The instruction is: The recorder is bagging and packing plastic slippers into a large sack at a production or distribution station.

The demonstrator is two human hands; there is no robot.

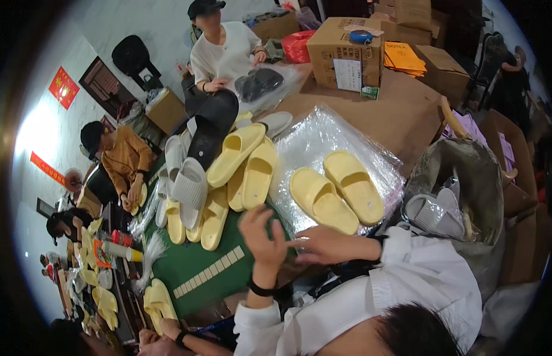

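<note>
Pale marbled walls (157, 26) with a red paper decoration (64, 87) stand far beyond the fingers, past a broad brown table surface (400, 113). Both hands hover over the near edge: the left hand (262, 238) is raised with its fingers loosely spread and slightly bent, while the right hand (326, 245) reaches across, index finger stretched out toward the left palm; whether they touch I cannot tell, and neither shows anything in its grip. Just beyond the right fingers, a pair of pale yellow slides with ribbed straps (332, 204) lies on a shiny stack of clear plastic bags (314, 133). Past the left fingertips rises a heap of slides, with pale yellow ones (259, 178), a light grey ridged one (190, 187) and a large black one (215, 127) on top. Below and left of the left fingers, a dark green covering (193, 261) bears a row of cream squares (209, 272). Well right of the right fingers, a grey-green sack (481, 166) holds light grey slides (437, 212). Farther off, a co-worker in white (219, 50) handles a clear bag with dark slides (258, 85).
</note>
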